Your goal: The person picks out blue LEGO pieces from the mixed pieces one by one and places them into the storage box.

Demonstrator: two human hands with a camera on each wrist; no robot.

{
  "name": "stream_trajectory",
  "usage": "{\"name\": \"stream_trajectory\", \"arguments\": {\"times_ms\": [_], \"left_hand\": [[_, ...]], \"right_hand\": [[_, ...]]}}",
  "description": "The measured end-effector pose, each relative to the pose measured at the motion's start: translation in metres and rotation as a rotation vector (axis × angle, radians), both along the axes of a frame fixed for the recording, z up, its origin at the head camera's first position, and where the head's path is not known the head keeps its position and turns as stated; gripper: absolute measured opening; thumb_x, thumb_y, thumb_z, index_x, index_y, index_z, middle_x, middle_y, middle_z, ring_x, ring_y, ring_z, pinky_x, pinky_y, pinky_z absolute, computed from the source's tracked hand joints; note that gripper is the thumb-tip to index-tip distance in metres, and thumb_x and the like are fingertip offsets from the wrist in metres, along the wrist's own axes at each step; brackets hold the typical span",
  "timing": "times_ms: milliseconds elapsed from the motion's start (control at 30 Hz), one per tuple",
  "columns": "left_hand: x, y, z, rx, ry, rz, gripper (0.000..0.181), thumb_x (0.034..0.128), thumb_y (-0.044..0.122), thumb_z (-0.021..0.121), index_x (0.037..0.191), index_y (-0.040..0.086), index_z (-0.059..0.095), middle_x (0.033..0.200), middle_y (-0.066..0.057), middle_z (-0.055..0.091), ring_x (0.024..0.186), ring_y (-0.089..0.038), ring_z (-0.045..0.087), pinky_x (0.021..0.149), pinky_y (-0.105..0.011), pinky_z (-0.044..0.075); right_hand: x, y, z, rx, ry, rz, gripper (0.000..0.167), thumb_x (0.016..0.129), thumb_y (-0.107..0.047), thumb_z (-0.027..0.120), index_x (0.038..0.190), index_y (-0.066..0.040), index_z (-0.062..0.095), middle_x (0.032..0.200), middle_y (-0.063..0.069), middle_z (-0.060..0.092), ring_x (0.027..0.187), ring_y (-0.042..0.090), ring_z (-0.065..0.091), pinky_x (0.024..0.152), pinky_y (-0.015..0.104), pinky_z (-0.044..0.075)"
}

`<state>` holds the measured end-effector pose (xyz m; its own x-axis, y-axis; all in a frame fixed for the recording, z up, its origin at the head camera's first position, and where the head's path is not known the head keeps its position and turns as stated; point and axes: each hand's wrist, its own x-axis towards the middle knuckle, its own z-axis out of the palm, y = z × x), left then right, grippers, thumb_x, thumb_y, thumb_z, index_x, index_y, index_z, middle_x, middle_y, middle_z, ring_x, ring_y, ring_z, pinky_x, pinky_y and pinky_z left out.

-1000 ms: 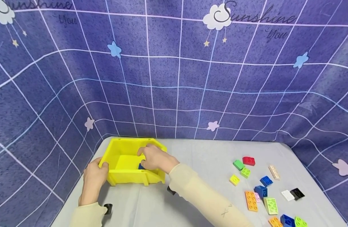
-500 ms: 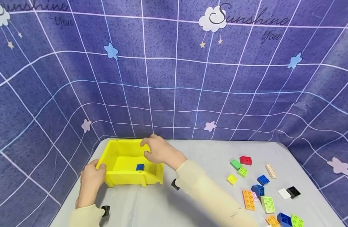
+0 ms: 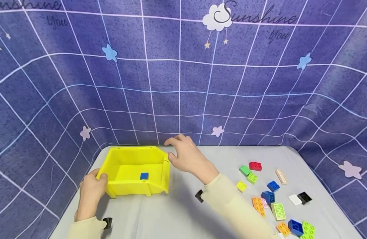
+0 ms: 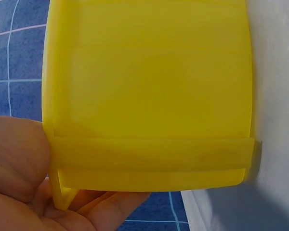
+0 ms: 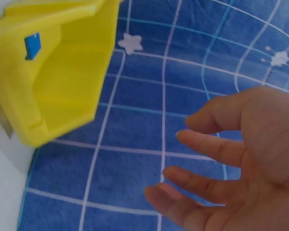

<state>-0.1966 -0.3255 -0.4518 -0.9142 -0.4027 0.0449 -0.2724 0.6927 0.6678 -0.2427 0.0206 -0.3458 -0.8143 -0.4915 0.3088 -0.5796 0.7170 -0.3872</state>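
Note:
A yellow open-topped bin [image 3: 129, 187] stands at the left of the table, one blue toy brick [image 3: 144, 176] lying on its floor. My left hand [image 3: 92, 187] grips the bin's left wall, thumb over the rim; in the left wrist view the fingers [image 4: 111, 209] wrap around the edge of the yellow wall. Just right of the bin, above the table, my right hand [image 3: 189, 155] hovers with loosely bent fingers and nothing in them. The right wrist view shows that hand [image 5: 221, 163] apart from the bin [image 5: 67, 96].
Loose toy bricks lie at the right of the table, among them a red brick [image 3: 255, 166], an orange brick [image 3: 258, 206], a yellow brick [image 3: 241, 186] and a black piece [image 3: 304, 198]. A patterned blue curtain [image 3: 183, 76] rises behind the table.
My right hand has come up out of the bin and moved right, past its right wall, uncovering the blue brick inside. My left hand keeps its grip on the bin.

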Motion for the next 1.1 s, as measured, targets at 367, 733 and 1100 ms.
{"name": "stream_trajectory", "arguments": {"times_ms": [367,733,1100], "left_hand": [[-0.002,-0.003,0.002,0.012,-0.018,-0.004,0.053,0.1046,0.022,0.041,0.148,-0.007,0.048,0.138,-0.036,0.055,0.105,-0.042,0.053,0.074,-0.041,0.041],[-0.002,-0.001,0.004,0.014,-0.042,-0.002,0.054,0.1049,0.023,0.041,0.150,-0.007,0.046,0.139,-0.036,0.054,0.105,-0.042,0.055,0.073,-0.041,0.042],[-0.004,-0.001,0.003,0.014,-0.042,0.000,0.054,0.1056,0.024,0.041,0.150,-0.007,0.045,0.139,-0.037,0.054,0.109,-0.044,0.053,0.078,-0.048,0.044]], "right_hand": [[0.013,0.073,-0.006,-0.099,0.065,-0.168,0.041,0.092,-0.018,0.065,0.132,-0.012,0.068,0.130,0.014,0.065,0.123,0.038,0.056,0.105,0.053,0.042],[0.020,0.159,-0.043,-0.068,-0.017,-0.390,0.043,0.092,-0.018,0.065,0.135,-0.009,0.066,0.134,0.026,0.060,0.124,0.048,0.056,0.102,0.063,0.044],[0.030,0.235,-0.078,-0.010,0.000,-0.505,0.041,0.088,-0.012,0.065,0.128,0.000,0.066,0.120,0.035,0.063,0.107,0.056,0.060,0.091,0.065,0.047]]}}
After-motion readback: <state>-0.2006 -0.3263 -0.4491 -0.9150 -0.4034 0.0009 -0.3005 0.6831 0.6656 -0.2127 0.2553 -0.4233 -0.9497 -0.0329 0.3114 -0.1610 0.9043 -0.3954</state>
